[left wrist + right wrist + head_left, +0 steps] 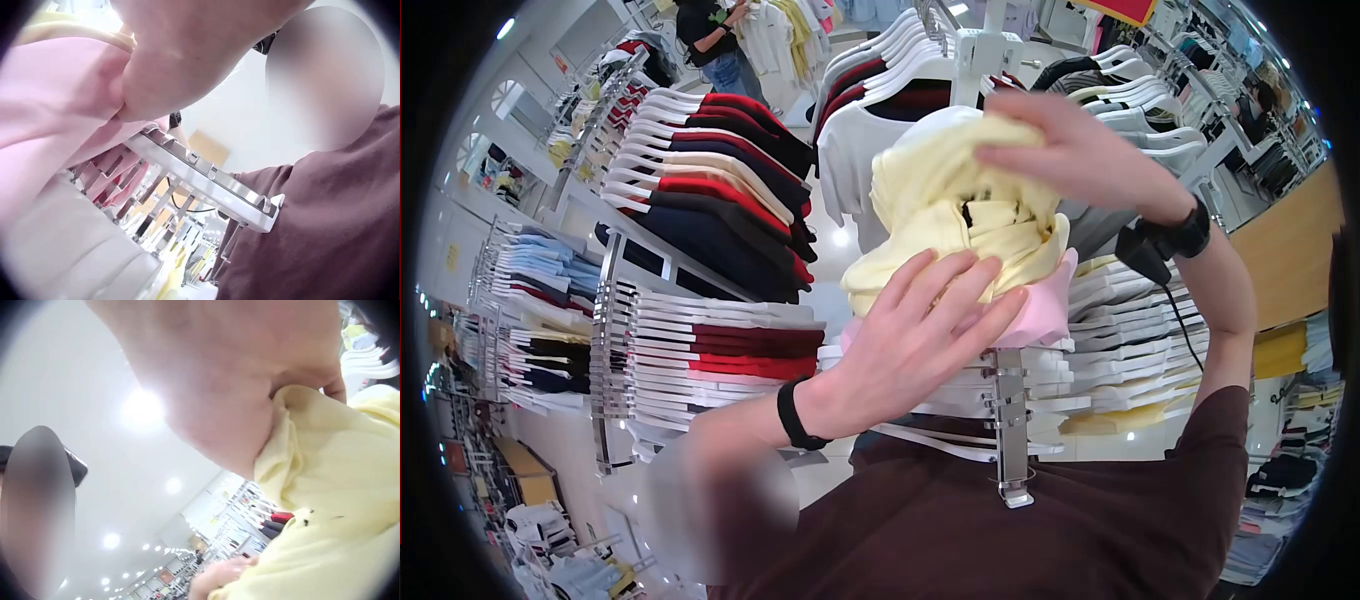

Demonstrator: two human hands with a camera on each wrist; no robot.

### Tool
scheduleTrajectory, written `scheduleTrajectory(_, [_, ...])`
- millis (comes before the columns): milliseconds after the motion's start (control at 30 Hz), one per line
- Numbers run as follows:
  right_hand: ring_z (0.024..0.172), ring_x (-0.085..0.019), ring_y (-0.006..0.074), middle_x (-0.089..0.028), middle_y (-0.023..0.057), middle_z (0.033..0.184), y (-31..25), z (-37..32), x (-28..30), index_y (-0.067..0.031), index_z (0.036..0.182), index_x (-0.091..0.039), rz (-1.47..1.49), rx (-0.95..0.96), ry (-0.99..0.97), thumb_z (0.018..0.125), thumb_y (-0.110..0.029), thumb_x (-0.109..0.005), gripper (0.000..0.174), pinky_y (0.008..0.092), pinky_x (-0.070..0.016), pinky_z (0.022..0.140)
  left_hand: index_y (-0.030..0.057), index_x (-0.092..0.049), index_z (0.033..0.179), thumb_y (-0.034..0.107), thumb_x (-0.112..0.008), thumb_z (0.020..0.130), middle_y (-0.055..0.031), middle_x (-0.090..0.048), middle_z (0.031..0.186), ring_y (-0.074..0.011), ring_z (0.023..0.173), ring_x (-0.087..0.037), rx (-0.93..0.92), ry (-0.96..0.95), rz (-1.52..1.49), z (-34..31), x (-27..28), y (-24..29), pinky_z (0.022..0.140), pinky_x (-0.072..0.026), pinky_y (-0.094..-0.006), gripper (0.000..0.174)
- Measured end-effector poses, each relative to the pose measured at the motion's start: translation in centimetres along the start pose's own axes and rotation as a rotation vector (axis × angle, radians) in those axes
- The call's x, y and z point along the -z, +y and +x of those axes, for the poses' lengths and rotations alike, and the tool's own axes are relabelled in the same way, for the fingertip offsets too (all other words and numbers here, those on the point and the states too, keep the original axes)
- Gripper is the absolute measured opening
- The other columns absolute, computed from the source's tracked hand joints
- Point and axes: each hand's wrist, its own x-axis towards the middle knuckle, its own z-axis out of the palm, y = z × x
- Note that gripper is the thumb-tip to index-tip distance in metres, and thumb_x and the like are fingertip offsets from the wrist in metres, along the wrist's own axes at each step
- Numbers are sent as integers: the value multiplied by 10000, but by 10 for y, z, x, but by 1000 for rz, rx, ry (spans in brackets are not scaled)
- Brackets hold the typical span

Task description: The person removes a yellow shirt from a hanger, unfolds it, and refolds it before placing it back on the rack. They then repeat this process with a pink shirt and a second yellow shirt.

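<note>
A bunched pale yellow garment (pixel 910 240) with a dark print lies on top of a pink garment (pixel 1045 312), over the white metal rack in front of me. My left hand (pixel 900 340) rests on the near side of the yellow cloth, its fingers stretched out and spread. In the left wrist view, the pink fabric (pixel 56 100) hangs below that hand. On the far right side of the bundle, my right hand (pixel 1070 150), blurred, holds a lifted fold. The right wrist view shows yellow cloth (pixel 344 481) gathered between thumb and fingers.
A notched rack arm (pixel 1012 420) points toward my body. Dark and red clothes (pixel 730 190) hang on white hangers at left, white tops (pixel 865 140) behind the bundle, grey and white clothes (pixel 1135 325) at right. Another person (pixel 715 45) stands at the far left.
</note>
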Motion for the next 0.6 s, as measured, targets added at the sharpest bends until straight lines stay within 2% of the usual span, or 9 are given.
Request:
scheduleTrajectory(67, [1085, -728, 205, -746, 130, 1183, -10, -6, 10, 27, 1331, -659, 110, -6, 145, 1049, -325, -716, 454, 331, -568, 954, 156, -663, 1436, 82, -728, 825, -151, -605, 1441, -357, 1313, -600, -3, 9, -19, 4, -2, 1, 1118, -484, -571, 619])
scheduleTrajectory(133, [970, -744, 210, -763, 111, 1067, -18, -12, 20, -33, 1200, -705, 413, 32, 460, 1029, -401, -701, 407, 365, -592, 884, 156, -651, 1449, 93, -725, 825, -157, -590, 1468, -366, 1336, -586, -2, -15, -4, 9, 2, 1, 1124, -477, -581, 632])
scheduleTrajectory(167, [970, -744, 210, -763, 111, 1067, -24, -17, 28, -33, 1200, -705, 406, 30, 455, 1029, -401, -701, 407, 365, -592, 884, 156, -639, 1462, 104, -722, 825, -163, -575, 1496, -374, 1359, -571, -6, -42, 8, 12, 3, 2, 1129, -470, -590, 644])
scheduleTrajectory(267, [978, -758, 168, -770, 84, 1177, -46, -29, 50, -23, 1293, -680, 748, 165, 633, 1044, -236, -711, 329, 317, -613, 818, 162, -609, 1494, 121, -710, 836, -173, -540, 1545, -393, 1408, -529, -19, -98, 49, 19, 4, 0, 1140, -457, -613, 667])
scheduleTrajectory(367, [1011, -766, 185, -760, 75, 1216, -51, -41, 65, -43, 1389, -622, 676, 254, 827, 1050, -338, -700, 456, 320, -630, 892, 168, -583, 1517, 130, -704, 847, -169, -516, 1571, -410, 1431, -501, -44, -121, 130, 24, 5, 2, 1164, -429, -629, 682])
scheduleTrajectory(467, [1115, -745, 203, -752, 78, 1253, -33, -65, 93, -32, 1399, -619, 716, 662, 633, 1034, -369, -720, 507, 337, -598, 1030, 185, -584, 1517, 124, -719, 834, -165, -517, 1571, -429, 1447, -485, -54, -109, 140, 15, -5, 7, 1180, -404, -639, 699])
scheduleTrajectory(533, [1068, -724, 262, -668, 136, 1210, -47, -85, 119, -147, 1351, -547, 649, 272, 999, 1040, -586, -530, 539, 378, -673, 863, 194, -585, 1516, 120, -724, 834, -166, -515, 1571, -434, 1456, -478, -68, -102, 74, 12, -10, 2, 1178, -404, -640, 700])
scheduleTrajectory(567, [1068, -724, 262, -668, 136, 1210, -51, -95, 119, -147, 1351, -547, 647, 271, 1000, 1040, -586, -530, 539, 378, -673, 863, 203, -586, 1515, 116, -730, 833, -167, -514, 1572, -440, 1465, -471, -74, -92, 11, 12, -10, 0, 1176, -404, -641, 702])
scheduleTrajectory(600, [1068, -723, 243, -666, 128, 1211, -56, -107, 117, -132, 1332, -558, 397, 305, 1000, 1049, -589, -505, 541, 364, -676, 841, 203, -586, 1515, 116, -730, 833, -167, -514, 1572, -440, 1465, -471, -74, -91, 9, 14, -7, 1, 1176, -404, -641, 702])
